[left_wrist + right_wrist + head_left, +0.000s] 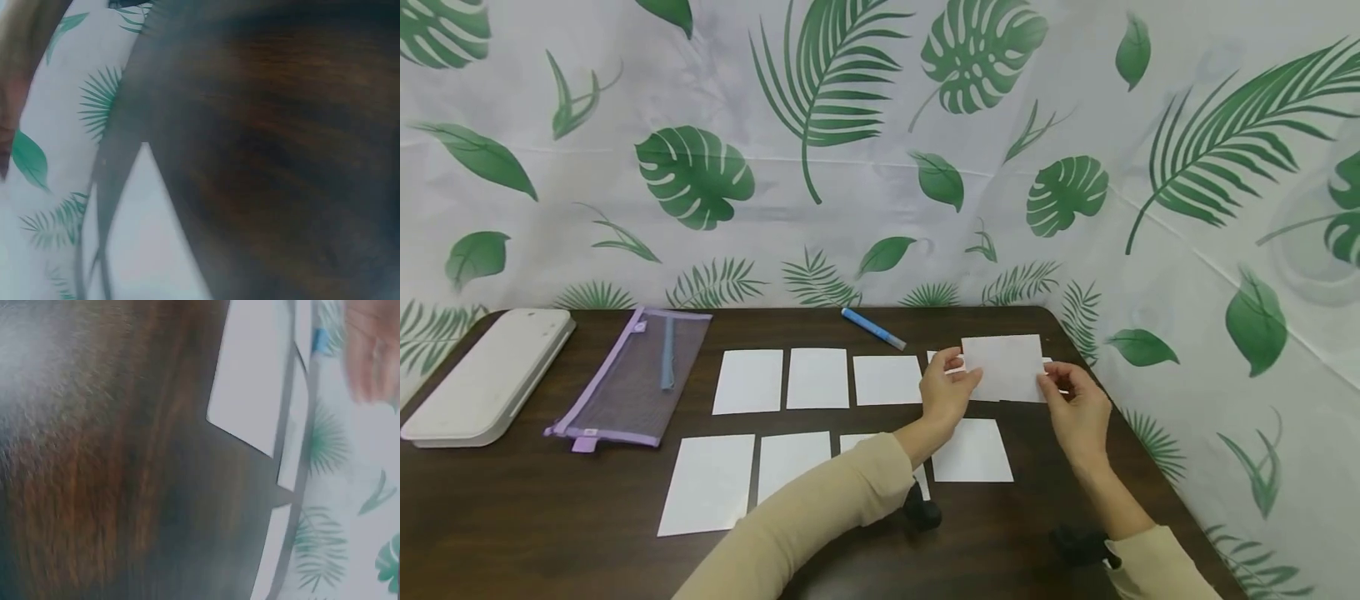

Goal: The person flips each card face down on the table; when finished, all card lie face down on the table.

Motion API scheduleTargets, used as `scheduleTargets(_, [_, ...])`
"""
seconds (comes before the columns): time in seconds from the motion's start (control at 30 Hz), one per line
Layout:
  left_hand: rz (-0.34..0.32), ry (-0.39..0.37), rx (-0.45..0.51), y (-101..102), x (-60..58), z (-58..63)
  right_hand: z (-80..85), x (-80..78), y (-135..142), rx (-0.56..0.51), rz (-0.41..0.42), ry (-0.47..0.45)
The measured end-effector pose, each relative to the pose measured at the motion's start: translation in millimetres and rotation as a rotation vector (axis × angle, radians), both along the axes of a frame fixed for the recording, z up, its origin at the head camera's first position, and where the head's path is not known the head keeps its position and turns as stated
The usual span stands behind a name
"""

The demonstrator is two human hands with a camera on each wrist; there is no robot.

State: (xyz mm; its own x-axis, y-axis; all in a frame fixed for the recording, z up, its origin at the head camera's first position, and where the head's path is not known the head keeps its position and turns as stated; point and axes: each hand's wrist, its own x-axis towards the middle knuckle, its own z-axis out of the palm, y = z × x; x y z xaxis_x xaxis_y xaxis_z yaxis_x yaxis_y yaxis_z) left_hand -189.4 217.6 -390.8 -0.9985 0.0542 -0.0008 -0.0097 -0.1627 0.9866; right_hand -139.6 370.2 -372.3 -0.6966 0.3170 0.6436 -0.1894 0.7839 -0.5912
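A blank white sheet of paper (1004, 365) is held up at the back right of the table, between both hands. My right hand (1081, 417) pinches its right edge between thumb and fingers. At its left edge my left hand (944, 392) grips it, the thumb over the front face. Behind and below the sheet, more white paper shows in part. Several blank white cards lie in two rows, among them a back-row card (886, 380) left of the hands and a front-row card (972, 451) below them. My left forearm covers part of the front row.
A blue marker (873, 328) lies behind the back row. To the left are a mesh zip pouch (625, 392) with purple edging and a white box-shaped device (486, 375). A leaf-patterned cloth (865, 208) hangs behind and right of the dark table (550, 517).
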Motion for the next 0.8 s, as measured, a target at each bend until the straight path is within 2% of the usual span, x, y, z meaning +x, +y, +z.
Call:
scheduleTargets(0.07, [0.019, -0.018, -0.06, -1, 1.0, -7.3, 1.5, 0.1, 6, -0.099, -0.014, -0.057])
scheduleTargets(0.17, [0.001, -0.032, -0.088, -2, 4.1, -14.6, 0.7, 0.1, 13, -0.214, -0.024, -0.153])
scheduleTargets(0.3, [-0.049, -0.006, -0.11, -1, 10.1, -17.6, -3.8, 0.1, 25, -0.287, -0.048, -0.27])
scheduleTargets(0.37, [-0.082, 0.003, -0.123, 1, 13.2, -18.6, -6.9, 1.2, 32, -0.279, -0.058, -0.327])
scheduleTargets(0.53, [-0.164, 0.046, -0.233, 9, 24.3, -24.3, -18.3, 7.4, 55, -0.186, -0.039, -0.473])
scheduleTargets(0.7, [-0.278, 0.051, -0.351, 13, 37.9, -27.9, -27.6, 17.6, 75, -0.178, -0.023, -0.639])
scheduleTargets(0.8, [-0.343, 0.071, -0.41, 14, 43.7, -26.6, -30.3, 21.9, 82, -0.165, -0.027, -0.695])
